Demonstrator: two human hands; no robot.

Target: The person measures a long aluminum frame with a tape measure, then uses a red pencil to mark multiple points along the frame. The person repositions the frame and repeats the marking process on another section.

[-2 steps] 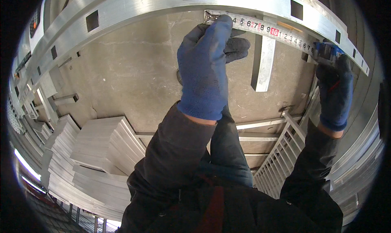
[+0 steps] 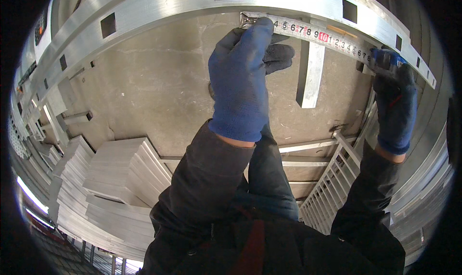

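at far left, a stack of pale metal pieces (image 2: 120, 166) sits near the person's left forearm; a wide swing of that elbow might knock its edges. above it, the long silver bar (image 2: 144, 22) with square holes curves across the view, though the lens bends straight edges, so i cannot tell its true line. what carries it is not clear, and a bump could shift it.

toward the middle, the gloved left hand (image 2: 240, 77) has a narrow grip, thumb and forefinger pinching the tape blade (image 2: 313, 33) just beside its metal end hook (image 2: 246, 20), the other fingers loose. the blade runs to the right along the bar's near edge; whether they touch i cannot tell. the hook does not look caught on anything, so the pinch alone seems to fix that end: a slip of the smooth blade in the glove would probably throw the reading off. a slant against the bar could do the same.

beyond, a short silver tube (image 2: 310, 77) lies near the blade, which might snag on it if lowered.

at right, the gloved right hand (image 2: 395, 99) has a closed grip around the blue tape case (image 2: 387, 59). the lock is hidden; if unset, letting go of the hook could let the blade whip back toward those fingers.
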